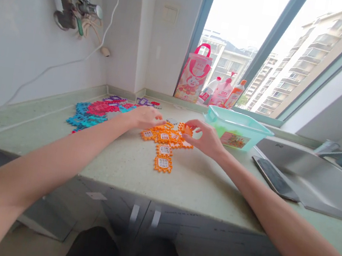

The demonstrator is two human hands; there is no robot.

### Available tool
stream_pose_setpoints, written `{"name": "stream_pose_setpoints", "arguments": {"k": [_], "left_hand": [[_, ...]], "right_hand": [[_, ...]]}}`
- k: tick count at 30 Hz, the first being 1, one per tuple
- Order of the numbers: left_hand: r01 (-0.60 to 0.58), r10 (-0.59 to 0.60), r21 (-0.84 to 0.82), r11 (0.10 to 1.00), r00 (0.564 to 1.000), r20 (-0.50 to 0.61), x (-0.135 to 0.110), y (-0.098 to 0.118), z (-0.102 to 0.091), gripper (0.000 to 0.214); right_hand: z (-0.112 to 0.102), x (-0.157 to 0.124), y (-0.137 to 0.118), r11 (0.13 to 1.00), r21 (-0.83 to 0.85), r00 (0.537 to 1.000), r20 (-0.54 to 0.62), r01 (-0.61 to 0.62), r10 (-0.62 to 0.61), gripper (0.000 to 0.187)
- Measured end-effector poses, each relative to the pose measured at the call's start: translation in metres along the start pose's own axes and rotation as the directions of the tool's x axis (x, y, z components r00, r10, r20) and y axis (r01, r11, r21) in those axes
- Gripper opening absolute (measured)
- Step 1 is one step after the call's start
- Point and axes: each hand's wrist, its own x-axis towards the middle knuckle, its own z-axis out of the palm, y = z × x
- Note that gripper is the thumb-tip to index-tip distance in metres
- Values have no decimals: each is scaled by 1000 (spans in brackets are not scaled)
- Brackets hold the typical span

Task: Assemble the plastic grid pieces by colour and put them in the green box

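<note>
Orange interlocking building tiles (164,136) with white window-like lattices lie in a heap on the countertop, with two joined in a strip (164,157) toward me. My left hand (147,118) reaches over the heap's left side, fingers stretched and slightly bent, with nothing visible in them. On the right side, my right hand (204,137) has its thumb and fingers around an orange tile (187,129) at the heap's edge. Left of my hands spreads a pile of blue, red and purple tiles (99,110), partly hidden behind my left forearm.
A turquoise plastic bin (243,124) with green pieces inside stands behind my right hand. A phone (275,178) lies beside the steel sink (327,187). Detergent bottles (222,93) and a pink bag (193,77) stand at the window. A white cable (43,71) hangs along the left wall.
</note>
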Motion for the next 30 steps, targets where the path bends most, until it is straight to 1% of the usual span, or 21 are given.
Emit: {"name": "stream_pose_setpoints", "arguments": {"k": [3, 6, 8, 11, 15, 19, 23, 26, 30], "left_hand": [[32, -32, -2, 999, 998, 63, -4, 1, -13, 55], [-39, 44, -59, 998, 995, 95, -8, 9, -20, 54], [-69, 76, -75, 995, 992, 96, -8, 15, -19, 55], [-72, 80, -82, 994, 991, 103, -8, 19, -14, 55], [-90, 99, -84, 992, 989, 110, -8, 19, -9, 49], [-130, 136, -73, 989, 987, 89, -7, 20, -8, 39], [-129, 133, -69, 989, 990, 54, -6, 22, -6, 42], [-145, 143, -63, 987, 989, -30, -4, 24, -1, 41], [-217, 207, -67, 974, 969, -132, 0, 35, 9, 39]], "right_hand": [[2, 1, 23, 999, -36, 999, -43, -14, 13, 31], [10, 2, 32, 999, -36, 1000, -19, 10, -11, 32], [16, 3, 33, 999, -45, 1000, 6, 24, -24, 32], [20, 4, 35, 998, -63, 1000, 17, 23, -22, 33], [20, 6, 42, 996, -83, 999, -24, -40, 38, 32], [19, 7, 49, 982, -78, 984, -58, -172, 168, 34], [19, 7, 50, 960, -72, 962, 14, -272, 274, 39], [20, 7, 47, 950, -108, 951, 67, -293, 301, 35], [20, 8, 44, 951, -130, 951, 100, -280, 293, 32]]}}
